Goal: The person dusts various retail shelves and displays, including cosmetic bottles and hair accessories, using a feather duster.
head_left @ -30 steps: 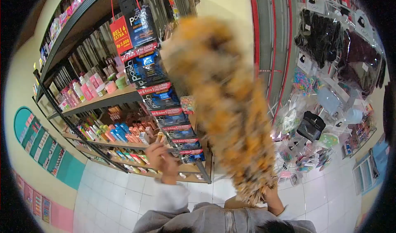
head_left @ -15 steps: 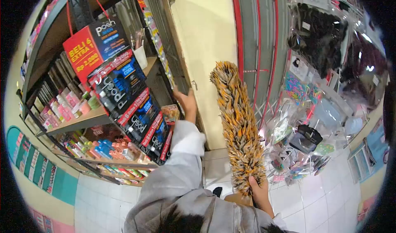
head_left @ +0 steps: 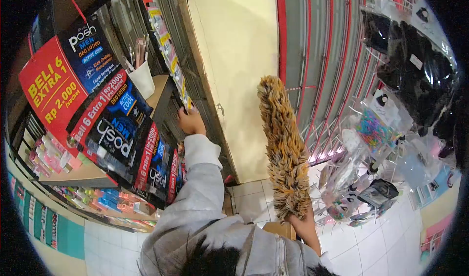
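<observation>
A fluffy brown, orange and grey duster [head_left: 284, 149] stands nearly upright in front of me. Its lower end is in my right hand [head_left: 304, 226], fingers closed round it. My left hand [head_left: 191, 121], below a light grey sleeve, has its fingers bent at the lower end of a hanging strip of small sachets [head_left: 168, 56]. Left of that hand hang black and red "posh" deodorant sachets [head_left: 115, 124] under a red and black price card [head_left: 51, 90].
Shelves [head_left: 83, 174] with bottles and a white cup [head_left: 141, 80] of brushes stand at the left. A cream wall panel [head_left: 234, 71] and a grey, red-edged shutter [head_left: 317, 56] are ahead. Bagged goods [head_left: 415, 66] hang at the right, above a white tiled floor [head_left: 347, 246].
My left hand has moved left and up to the sachet strip and its fingers have closed in. The view has shifted, bringing the posh sachets closer. The duster stays in my right hand.
</observation>
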Demonstrator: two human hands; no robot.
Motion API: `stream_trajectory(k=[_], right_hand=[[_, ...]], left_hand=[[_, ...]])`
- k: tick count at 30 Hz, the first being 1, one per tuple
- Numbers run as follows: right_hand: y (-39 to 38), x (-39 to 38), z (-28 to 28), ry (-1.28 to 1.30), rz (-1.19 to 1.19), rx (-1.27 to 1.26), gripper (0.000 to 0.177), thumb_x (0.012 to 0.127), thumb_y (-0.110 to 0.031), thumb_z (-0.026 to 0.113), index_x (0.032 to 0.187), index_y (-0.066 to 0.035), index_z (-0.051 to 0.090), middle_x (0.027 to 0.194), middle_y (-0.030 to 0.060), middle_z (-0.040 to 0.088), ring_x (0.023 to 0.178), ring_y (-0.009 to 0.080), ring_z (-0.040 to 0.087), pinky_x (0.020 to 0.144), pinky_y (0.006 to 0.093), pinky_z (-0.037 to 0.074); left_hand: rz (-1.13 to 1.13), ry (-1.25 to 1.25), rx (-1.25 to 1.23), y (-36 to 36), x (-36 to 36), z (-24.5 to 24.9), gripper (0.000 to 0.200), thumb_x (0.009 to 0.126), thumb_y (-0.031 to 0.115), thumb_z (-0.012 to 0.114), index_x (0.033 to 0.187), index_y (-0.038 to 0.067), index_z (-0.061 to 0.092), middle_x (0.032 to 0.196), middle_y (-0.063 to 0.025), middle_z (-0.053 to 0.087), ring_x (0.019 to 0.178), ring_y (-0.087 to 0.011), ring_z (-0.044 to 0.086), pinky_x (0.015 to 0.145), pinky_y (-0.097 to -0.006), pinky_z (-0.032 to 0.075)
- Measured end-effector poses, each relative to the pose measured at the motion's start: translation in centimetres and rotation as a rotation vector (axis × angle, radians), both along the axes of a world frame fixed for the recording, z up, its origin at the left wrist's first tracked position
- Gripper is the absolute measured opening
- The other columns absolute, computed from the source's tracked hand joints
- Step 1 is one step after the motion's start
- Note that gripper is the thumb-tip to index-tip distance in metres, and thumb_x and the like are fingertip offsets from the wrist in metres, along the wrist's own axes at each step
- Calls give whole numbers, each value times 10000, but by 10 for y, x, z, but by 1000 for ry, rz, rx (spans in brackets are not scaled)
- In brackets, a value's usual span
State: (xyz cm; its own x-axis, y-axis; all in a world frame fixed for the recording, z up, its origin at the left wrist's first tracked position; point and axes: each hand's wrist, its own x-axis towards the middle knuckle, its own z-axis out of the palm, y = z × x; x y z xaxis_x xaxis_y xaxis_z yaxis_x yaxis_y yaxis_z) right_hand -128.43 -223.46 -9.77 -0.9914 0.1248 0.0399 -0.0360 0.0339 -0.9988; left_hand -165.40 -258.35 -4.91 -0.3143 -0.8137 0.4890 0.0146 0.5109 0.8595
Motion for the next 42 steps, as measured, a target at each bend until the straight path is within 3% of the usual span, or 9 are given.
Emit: stream_trajectory(k=[5,12,18,21,23,25,29,32,42], right_hand=[[-19,-34,-1,96,49,-13,867,744,38,693,1453,-6,196,1317,146,464,1165,215,506,976,314,419],[-43,-58,6,141,83,-70,755,771,14,703,1401,45,288,1307,143,480,1176,209,498,984,311,407],[-32,-56,14,286,194,485,688,747,-49,698,1358,13,387,1348,194,451,1237,328,463,1038,352,362],[-28,-45,7,107,195,354,633,760,-65,654,1341,3,411,1338,216,461,1241,360,455,1045,357,352],[-19,-38,-2,47,169,345,613,771,-74,654,1332,1,419,1329,226,471,1242,351,455,1039,364,359],[-14,-29,6,-4,141,333,607,776,-83,657,1326,12,417,1312,236,484,1218,362,474,1024,374,376],[4,-12,-19,-35,132,522,606,785,-97,664,1321,27,411,1264,251,521,1161,369,523,983,382,416],[5,2,-18,-58,135,491,587,779,-81,662,1307,28,431,1242,259,534,1152,356,536,981,368,416],[0,33,1,6,230,306,570,775,-13,639,1311,23,448,1281,214,524,1210,320,500,1014,331,375]], left_hand=[[-65,374,-21,19,7,-15,129,811,69,595,898,-8,539,881,-164,571,832,-321,560,737,-425,444],[-850,617,401,56,47,-12,191,821,46,524,1004,18,475,1034,-106,559,890,-249,549,794,-343,435],[-1319,383,1041,59,83,-21,447,919,276,534,1300,60,445,1216,-98,557,1090,-282,549,920,-422,453],[-1439,259,1158,68,96,-26,597,936,478,494,1344,53,398,1303,-103,504,1179,-297,482,978,-440,393],[-2153,614,1532,72,85,-55,633,932,500,485,1377,66,365,1340,-97,473,1228,-303,436,1014,-481,338],[-1792,305,1134,74,104,-53,688,918,531,487,1431,107,312,1391,-86,431,1280,-299,389,1004,-544,329],[-1487,66,1053,93,110,-91,725,862,608,536,1393,146,361,1221,-67,493,1110,-243,475,943,-473,393],[-1601,-93,967,98,90,-165,668,881,533,574,1393,162,358,1201,-53,485,1040,-191,498,900,-410,433],[-1323,333,1236,152,192,-107,405,914,329,600,1242,99,541,1053,-41,613,969,-182,584,810,-333,493]])
